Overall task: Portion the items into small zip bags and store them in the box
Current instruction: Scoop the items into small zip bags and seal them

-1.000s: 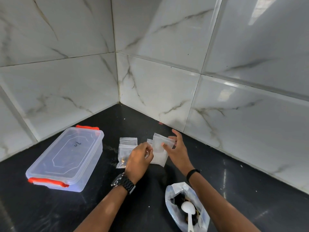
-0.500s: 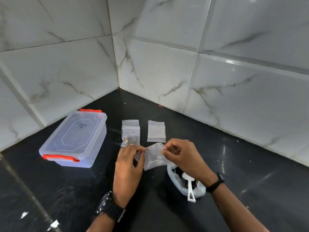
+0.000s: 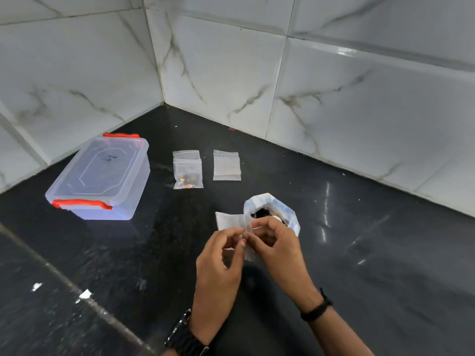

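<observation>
Even, fairly bright light. Glare streaks on the glossy black stone counter (image 3: 326, 206) and on the white marble-pattern wall tiles (image 3: 352, 51) upper right. Soft shadows. Wide-angle bend in tile lines at edges. Slight motion softness throughout.

A short handwritten mark in dark ink is showing on the clear lid of the plastic box (image 3: 99, 176), near its far end; it is looking like two or three strokes, too small and loose to read. No other writing, brand or number is showing legibly.
</observation>
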